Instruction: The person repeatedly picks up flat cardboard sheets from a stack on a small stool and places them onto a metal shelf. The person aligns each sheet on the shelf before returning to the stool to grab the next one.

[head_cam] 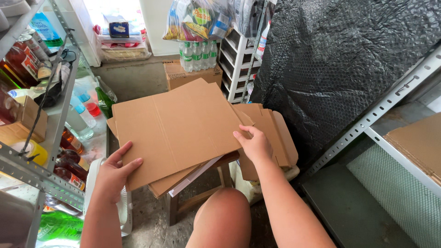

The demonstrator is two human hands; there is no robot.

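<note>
Two hands are gripping the top flat cardboard sheet (177,124), an unfolded box blank with creases running across it. The left hand (115,172) is pinching the sheet's near left edge, thumb on top and fingers curled beneath. The right hand (255,144) is grasping the right edge, fingers spread over the face of the card. The sheet is lying tilted on a stack of similar cardboard blanks (271,133), which is resting on a small wooden stool (202,193) just beyond the person's knee (223,216).

To the left, a metal shelf rack (41,177) is holding glass bottles (69,160) of amber and red liquid, and a green bottle (104,102) is standing just beside the sheet's far left corner. Black bubble wrap (340,69) is hanging to the right.

The likeliest trouble, as I judge it, is the wide sheet swinging into the green bottle or the rack's bottles, since its left corner is already close to them. The lower blanks are also overhanging the narrow stool and could be sliding off if the top sheet is dragging across them.
</note>
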